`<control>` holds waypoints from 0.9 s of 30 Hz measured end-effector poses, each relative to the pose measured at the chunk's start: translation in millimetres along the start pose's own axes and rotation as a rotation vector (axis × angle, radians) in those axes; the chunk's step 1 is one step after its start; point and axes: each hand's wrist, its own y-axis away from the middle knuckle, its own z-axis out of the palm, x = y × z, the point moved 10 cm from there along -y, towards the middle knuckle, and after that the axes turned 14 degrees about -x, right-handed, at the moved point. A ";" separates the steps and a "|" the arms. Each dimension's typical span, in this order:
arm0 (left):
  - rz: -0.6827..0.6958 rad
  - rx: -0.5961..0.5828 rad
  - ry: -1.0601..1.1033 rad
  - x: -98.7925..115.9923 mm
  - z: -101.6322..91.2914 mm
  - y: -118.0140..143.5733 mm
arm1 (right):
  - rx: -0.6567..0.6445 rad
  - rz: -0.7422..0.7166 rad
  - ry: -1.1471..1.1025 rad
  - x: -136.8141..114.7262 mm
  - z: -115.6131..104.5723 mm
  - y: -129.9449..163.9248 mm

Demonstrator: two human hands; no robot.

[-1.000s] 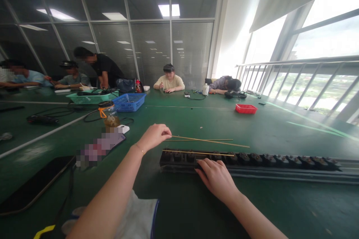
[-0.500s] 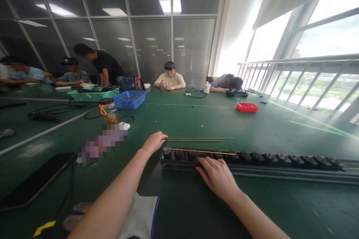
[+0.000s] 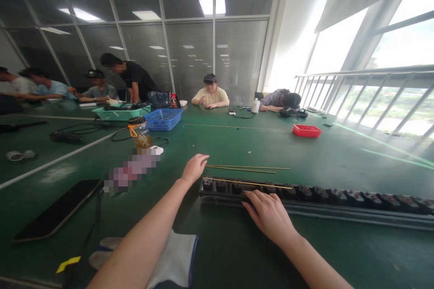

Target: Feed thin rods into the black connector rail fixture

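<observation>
Right hand lies flat, fingers spread, on the black strip; left hand (loosely curled, empty) touches thin rods.

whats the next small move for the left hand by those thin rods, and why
Probably close the left hand on the near ends of the two thin brass-coloured rods lying on the green table. Its fingers are open at those ends, gripping nothing, while the right hand rests on the long black strip of sockets, where a third rod already lies.

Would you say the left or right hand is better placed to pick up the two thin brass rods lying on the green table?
Probably left: the left hand is by the rods' near ends.
</observation>
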 end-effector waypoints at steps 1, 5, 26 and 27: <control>-0.002 0.040 0.061 5.2 -14.2 1.6 | -0.001 0.000 -0.002 0.2 0.2 0.0; 0.195 -0.250 0.124 63.7 -37.3 12.3 | -0.015 0.003 -0.014 1.2 0.9 0.1; 0.182 -0.192 -0.185 71.8 -42.8 11.6 | -0.045 0.023 -0.022 5.1 1.9 -0.6; 0.176 -0.205 -0.180 64.6 -33.1 8.0 | -0.044 0.026 -0.020 5.1 1.8 -0.7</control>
